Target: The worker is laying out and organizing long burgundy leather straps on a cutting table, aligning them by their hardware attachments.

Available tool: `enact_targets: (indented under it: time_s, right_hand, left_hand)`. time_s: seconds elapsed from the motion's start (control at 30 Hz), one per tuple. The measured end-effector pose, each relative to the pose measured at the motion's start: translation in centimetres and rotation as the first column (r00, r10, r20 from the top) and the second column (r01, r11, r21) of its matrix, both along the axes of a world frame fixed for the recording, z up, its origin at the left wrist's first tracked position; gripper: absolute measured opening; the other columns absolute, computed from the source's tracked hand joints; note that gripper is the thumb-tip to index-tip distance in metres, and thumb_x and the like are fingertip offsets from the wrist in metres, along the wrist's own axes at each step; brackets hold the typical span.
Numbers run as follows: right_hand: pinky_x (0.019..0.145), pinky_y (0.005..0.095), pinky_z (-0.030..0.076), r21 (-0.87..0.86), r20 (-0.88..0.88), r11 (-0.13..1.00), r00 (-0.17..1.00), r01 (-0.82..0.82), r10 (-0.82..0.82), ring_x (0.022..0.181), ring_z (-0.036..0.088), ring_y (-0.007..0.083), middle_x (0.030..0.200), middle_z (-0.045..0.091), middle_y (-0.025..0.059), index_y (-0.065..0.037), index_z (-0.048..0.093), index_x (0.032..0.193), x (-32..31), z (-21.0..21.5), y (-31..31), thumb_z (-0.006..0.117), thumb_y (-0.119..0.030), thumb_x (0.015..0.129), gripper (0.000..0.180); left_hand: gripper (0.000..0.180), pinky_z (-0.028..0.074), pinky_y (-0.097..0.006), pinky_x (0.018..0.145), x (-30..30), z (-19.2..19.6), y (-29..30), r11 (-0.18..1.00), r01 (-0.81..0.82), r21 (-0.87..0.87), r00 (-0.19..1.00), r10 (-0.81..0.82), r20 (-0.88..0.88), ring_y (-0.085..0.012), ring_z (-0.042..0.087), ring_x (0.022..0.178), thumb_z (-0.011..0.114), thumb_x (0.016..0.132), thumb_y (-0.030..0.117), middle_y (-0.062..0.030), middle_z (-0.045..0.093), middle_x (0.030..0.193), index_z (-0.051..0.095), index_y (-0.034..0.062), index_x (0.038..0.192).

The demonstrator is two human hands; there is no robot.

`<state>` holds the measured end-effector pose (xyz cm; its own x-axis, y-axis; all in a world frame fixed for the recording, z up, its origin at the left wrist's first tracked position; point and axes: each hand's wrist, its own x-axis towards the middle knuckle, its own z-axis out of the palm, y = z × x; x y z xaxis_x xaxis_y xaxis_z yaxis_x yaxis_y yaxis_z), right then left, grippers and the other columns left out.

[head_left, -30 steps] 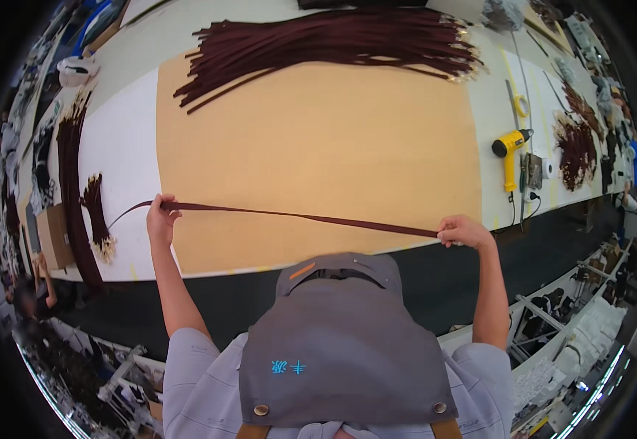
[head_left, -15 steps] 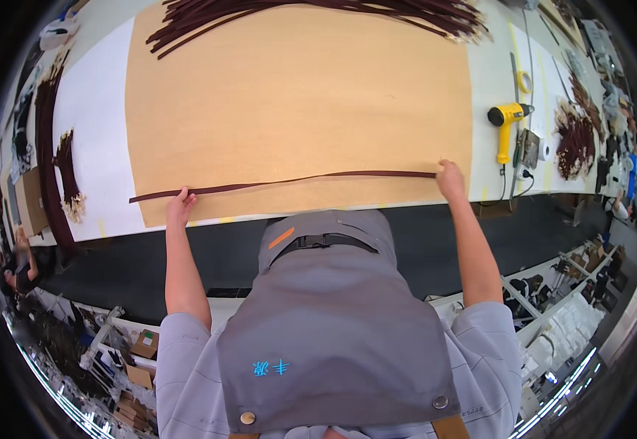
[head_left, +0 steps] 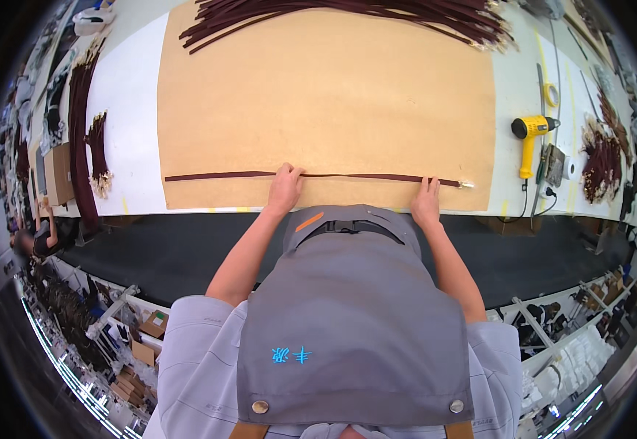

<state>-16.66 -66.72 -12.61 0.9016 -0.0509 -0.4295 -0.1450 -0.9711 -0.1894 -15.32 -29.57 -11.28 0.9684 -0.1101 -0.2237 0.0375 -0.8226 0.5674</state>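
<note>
A long, narrow maroon strap (head_left: 220, 175) lies across the near part of a tan sheet (head_left: 326, 102), with a pale, shiny tip at its right end. My left hand (head_left: 285, 189) is closed on the strap close to its middle. Toward the right end my right hand (head_left: 426, 202) has its fingertips on the strap, closed around it. Between the two hands the strap runs almost straight and looks narrower near the left fingers. At the far edge of the sheet lies a big bundle of similar maroon straps (head_left: 348, 9) with pale tips.
To the right are a yellow heat gun (head_left: 529, 139), a yellow tape roll (head_left: 551, 94), a white roll (head_left: 568, 168) and a strap bundle (head_left: 602, 164). More straps (head_left: 97, 150) and a cardboard box (head_left: 59, 174) stand left. Another person (head_left: 40, 235) is at far left.
My left hand has slid right along the strap to its middle. My right hand has moved slightly left, and the strap's pale right tip now shows. The whole view has shifted a little.
</note>
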Motion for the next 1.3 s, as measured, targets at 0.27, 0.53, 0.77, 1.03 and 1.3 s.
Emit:
enact_targets:
  time_s: [0.27,0.53,0.77,1.03,1.3]
  right_hand:
    - [0.104,0.0495,0.022,0.013,0.018,0.999,0.999,-0.034,0.033,0.133,0.013,0.0423,0.142,0.012,0.03,0.005,0.02,0.136,-0.9,-0.9,0.2,0.042,-0.004,0.077,0.063]
    - [0.103,0.0537,0.023,-0.01,-0.04,1.0,0.999,-0.015,0.014,0.133,0.013,0.0398,0.143,0.01,0.0272,0.001,0.019,0.137,-1.3,0.4,-2.2,0.042,-0.007,0.079,0.063]
    - [0.099,0.0555,0.027,-0.069,0.051,0.993,0.994,-0.095,0.098,0.131,0.02,0.0398,0.14,0.018,0.0272,0.0,0.026,0.134,-0.7,0.7,-3.7,0.045,-0.005,0.076,0.062]
    - [0.101,0.0524,0.026,-0.002,-0.028,1.0,0.999,-0.02,0.02,0.134,0.014,0.0369,0.143,0.014,0.024,0.0,0.023,0.136,-0.4,0.5,-3.9,0.05,-0.01,0.077,0.065]
    - [0.103,0.0487,0.026,0.024,0.0,0.999,1.0,0.028,-0.028,0.132,0.014,0.0413,0.141,0.015,0.0292,0.005,0.023,0.134,-0.5,-0.1,-1.8,0.057,-0.023,0.076,0.073]
  left_hand:
    - [0.024,0.046,-0.038,0.073,-1.0,-1.8,1.3,0.984,-0.173,-0.048,0.972,0.163,-0.172,-0.0319,0.055,0.083,0.069,0.071,0.014,-0.0155,0.051,0.092,0.055,0.0019,0.086]
    - [0.026,0.046,-0.038,0.075,-1.1,-1.9,0.8,0.974,-0.216,0.067,0.954,0.225,-0.197,-0.0316,0.055,0.085,0.069,0.07,0.011,-0.0157,0.051,0.092,0.053,0.0014,0.088]
    - [0.026,0.045,-0.038,0.073,-1.1,-1.9,-0.9,0.982,-0.188,0.0,0.969,0.186,-0.163,-0.0319,0.053,0.081,0.068,0.069,0.009,-0.0158,0.05,0.089,0.052,0.0009,0.088]
    - [0.041,0.039,-0.042,0.085,-2.3,-0.4,2.3,0.834,-0.361,0.417,0.917,0.399,-0.003,-0.0341,0.046,0.1,0.072,0.071,0.025,-0.0195,0.047,0.102,0.052,0.002,0.098]
    - [0.063,0.037,-0.044,0.095,-5.0,-0.7,6.9,0.738,-0.337,0.585,0.889,0.454,-0.06,-0.0389,0.038,0.118,0.065,0.076,0.037,-0.0284,0.037,0.126,0.043,-0.0049,0.117]
